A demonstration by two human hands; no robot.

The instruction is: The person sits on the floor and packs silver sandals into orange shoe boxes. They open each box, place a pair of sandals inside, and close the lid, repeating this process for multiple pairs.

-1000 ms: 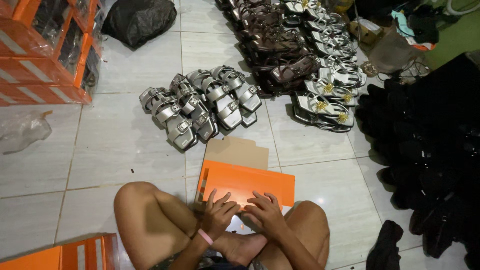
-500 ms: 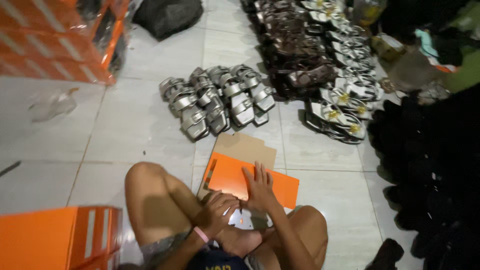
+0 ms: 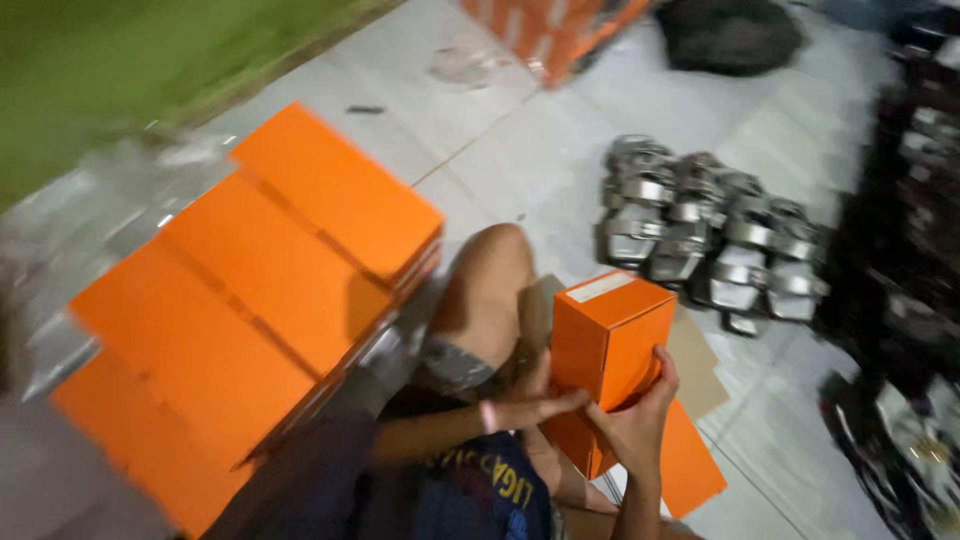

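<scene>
An orange cardboard shoe box [image 3: 606,345] stands on end in front of my lap, with a pale label on its top face. My left hand [image 3: 540,405] presses against its lower left side, and my right hand [image 3: 640,420] wraps around its lower right edge. Both hands grip the box. A pink band sits on my left wrist. Under the box lie a flat orange lid piece [image 3: 690,465] and a brown cardboard sheet [image 3: 700,365] on the tiled floor. My bent left knee [image 3: 490,290] rises just left of the box.
A stack of closed orange boxes [image 3: 260,290] fills the floor at my left. Several silver sandals [image 3: 700,235] lie in rows beyond the box. Dark shoes [image 3: 905,260] line the right side. More orange boxes [image 3: 545,30] and a black bag [image 3: 735,35] sit at the back.
The view has swung left and the picture is blurred. The box, flat on the floor before, now stands upright between both my hands. The stack of orange boxes has come into view.
</scene>
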